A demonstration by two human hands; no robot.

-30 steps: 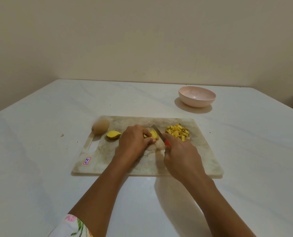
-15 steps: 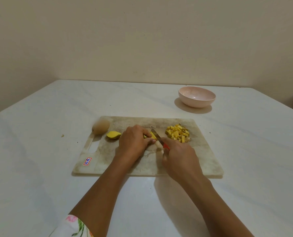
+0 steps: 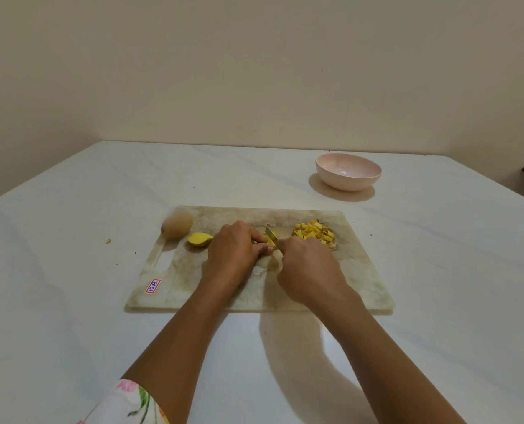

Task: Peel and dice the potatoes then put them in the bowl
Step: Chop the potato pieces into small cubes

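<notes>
Clearly the dicing step is in hand. At the far left corner of the cutting board (image 3: 361, 280) lies a whole potato (image 3: 176, 225) with its skin on, and just beside it a peeled half (image 3: 200, 239) waits. Next comes the left hand (image 3: 234, 250), its fingers (image 3: 256, 234) curled down on the potato piece (image 3: 268, 242) being cut; only a yellow sliver shows past them. The knife (image 3: 272, 234) has its blade in that piece, right beside the left fingertips. The right hand (image 3: 308, 269) is closed round the knife handle, which is mostly hidden. Further right on the board sits the pile of dice (image 3: 314, 234). Well beyond it, on the surface (image 3: 71, 301), the bowl (image 3: 348, 171) looks empty. The next move, I judge, calls for more close cuts with the left fingertips drawn back from the blade; the half and the unpeeled potato are yet to be done
</notes>
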